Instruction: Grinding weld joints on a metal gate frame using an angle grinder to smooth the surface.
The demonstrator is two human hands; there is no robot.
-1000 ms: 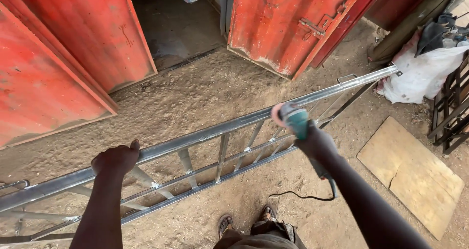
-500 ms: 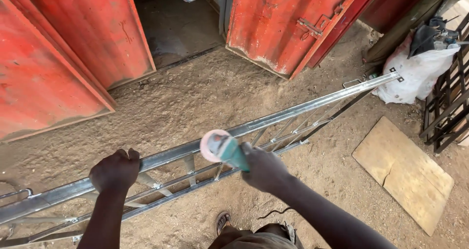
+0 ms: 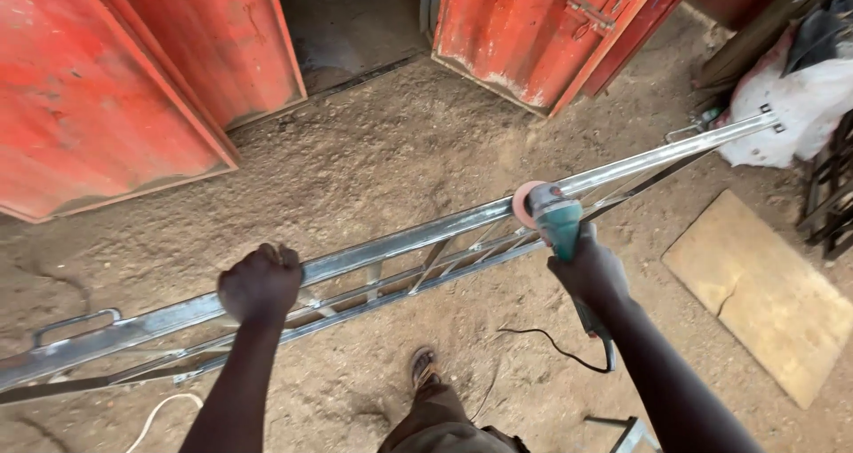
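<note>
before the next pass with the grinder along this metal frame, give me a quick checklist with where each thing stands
1. Left hand gripping the top rail of the metal frame: ok, fist closed on it.
2. Right hand holding the angle grinder: ok.
3. Disc meeting the rail: ok, it sits at the rail's top edge.
4. Power cord clear of the disc: ok, it trails on the ground behind the tool.
5. Foot away from the frame: ok, the sandal stands back from it.
6. Gloves on hands: not ok, both are bare.

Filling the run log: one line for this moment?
left hand: grips metal frame | right hand: holds angle grinder, disc on top rail
</note>
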